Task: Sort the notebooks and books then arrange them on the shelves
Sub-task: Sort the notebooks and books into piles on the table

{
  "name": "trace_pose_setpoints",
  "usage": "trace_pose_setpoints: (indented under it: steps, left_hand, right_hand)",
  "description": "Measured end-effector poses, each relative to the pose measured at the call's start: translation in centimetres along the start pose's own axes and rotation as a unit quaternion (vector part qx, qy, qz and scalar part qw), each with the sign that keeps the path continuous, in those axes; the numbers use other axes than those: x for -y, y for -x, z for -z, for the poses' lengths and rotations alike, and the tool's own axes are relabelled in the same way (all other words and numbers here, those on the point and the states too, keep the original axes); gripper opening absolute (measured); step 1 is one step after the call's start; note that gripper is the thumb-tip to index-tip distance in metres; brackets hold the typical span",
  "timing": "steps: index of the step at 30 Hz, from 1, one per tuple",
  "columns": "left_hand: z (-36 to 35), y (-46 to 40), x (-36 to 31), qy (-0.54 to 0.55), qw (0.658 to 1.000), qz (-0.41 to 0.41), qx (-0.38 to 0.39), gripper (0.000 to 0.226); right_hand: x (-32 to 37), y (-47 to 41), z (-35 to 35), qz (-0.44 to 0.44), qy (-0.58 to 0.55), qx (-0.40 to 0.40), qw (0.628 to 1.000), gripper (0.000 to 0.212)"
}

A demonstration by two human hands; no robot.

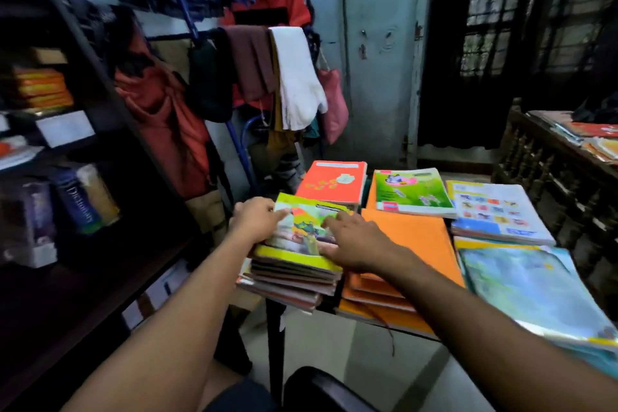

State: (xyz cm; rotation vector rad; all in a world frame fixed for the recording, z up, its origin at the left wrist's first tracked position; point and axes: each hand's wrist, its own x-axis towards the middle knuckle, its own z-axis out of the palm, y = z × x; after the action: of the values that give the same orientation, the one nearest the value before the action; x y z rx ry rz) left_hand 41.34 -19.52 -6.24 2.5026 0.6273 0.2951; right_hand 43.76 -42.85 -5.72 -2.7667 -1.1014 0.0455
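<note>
Head view, both arms reaching forward over the near left corner of the table (277,311). My left hand (257,219) grips the left edge of the top book (301,231), a yellow-bordered one with a picture cover, fingers curled round that edge. My right hand (354,241) lies on the right side of the same cover, fingers fairly straight and spread, pressing down on it; whether the thumb hooks under the edge I cannot tell. Frame is motion-blurred here.

That book tops a stack of thin notebooks (291,281) with brownish covers, which overhangs the table corner. Just beside it to the right: a pile of orange notebooks (411,237), partly under my right forearm. Behind the stack, a red-orange book (331,181) on its own pile. Right of that, a green-covered book (411,192), then a white book with small coloured pictures (495,214). Nearest on the right, a large book with a pale blue cover (531,288).

To my left, dark shelves (100,84): a blue dictionary (78,199) standing tilted on one level, orange books (43,87) stacked flat higher up. Behind the table, a blue clothes rack (187,17) hung with garments, among them a white cloth (297,77). Far right, a wooden railing (548,157) with more books on top.
</note>
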Motion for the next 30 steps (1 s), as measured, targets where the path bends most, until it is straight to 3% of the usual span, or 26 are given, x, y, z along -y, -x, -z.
trace_pose_setpoints:
  steps: [2, 5, 8, 10, 12, 16, 20, 24, 30]
  left_hand:
    - [0.0, -1.7, 1.4, -0.047, 0.999, -0.005, 0.006, 0.059]
    - [2.9, -0.6, 2.6, 0.02, 1.0, -0.023, 0.006, 0.058]
    - [6.3, 1.3, 7.2, 0.087, 0.991, 0.019, -0.099, 0.029]
    - [9.4, 3.3, 13.4, 0.106, 0.968, 0.067, -0.219, 0.024]
    - [12.1, 5.2, 20.3, 0.118, 0.936, 0.115, -0.311, 0.025]
    - [15.6, 7.6, 31.5, 0.187, 0.883, 0.186, -0.389, 0.046]
    - [17.0, 6.2, 38.5, 0.198, 0.876, 0.216, -0.384, 0.076]
    - [17.4, 2.5, 40.6, 0.203, 0.876, 0.204, -0.388, 0.094]
    - [16.8, -1.3, 43.7, 0.231, 0.883, 0.221, -0.345, 0.077]
  right_hand:
    - [2.5, -1.3, -0.9, 0.001, 0.048, -0.014, 0.999, 0.049]
    - [8.0, -4.0, -1.3, 0.072, 0.008, -0.054, 0.996, 0.049]
    - [13.7, -7.2, -2.1, 0.154, -0.113, -0.046, 0.981, 0.046]
    - [19.0, -9.6, -3.0, 0.189, -0.189, -0.026, 0.963, 0.042]
    - [24.0, -11.5, -3.9, 0.193, -0.235, 0.012, 0.953, 0.046]
    - [32.5, -16.2, -7.0, 0.183, -0.267, 0.054, 0.945, 0.065]
    - [38.9, -21.2, -9.6, 0.15, -0.291, 0.068, 0.942, 0.076]
    - [42.8, -26.3, -11.2, 0.101, -0.311, 0.032, 0.945, 0.082]
    - [47.2, -35.3, -13.7, 0.067, -0.389, -0.046, 0.918, 0.095]
